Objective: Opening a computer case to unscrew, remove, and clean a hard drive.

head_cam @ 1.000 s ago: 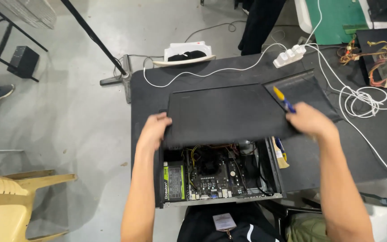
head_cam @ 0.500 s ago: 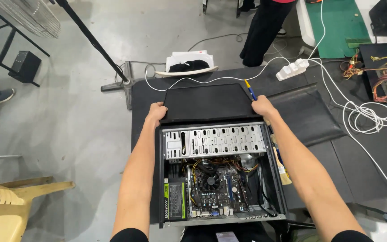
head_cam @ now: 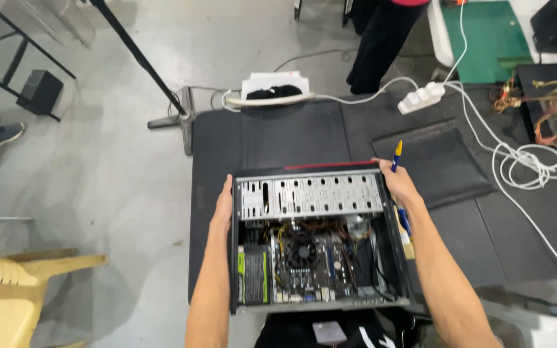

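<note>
Grey concrete floor, black mat-covered table carrying an open black metal computer case, side panel off, circuit board and grey drive cage exposed. Step looks like squaring the case up; next move likely calls for a firm two-sided grip. Left hand lies flat on the case's left wall, fingers extended; right hand grips its far-right corner, pinching a blue-and-yellow screwdriver.

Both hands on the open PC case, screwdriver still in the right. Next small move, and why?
Probably set the screwdriver down on the mat first. The right hand grips the far right corner of the case with the tool pinched in it, and the left hand lies flat on the left wall. The case is open, with the board and cables exposed, so a free right hand would grip better.
</note>
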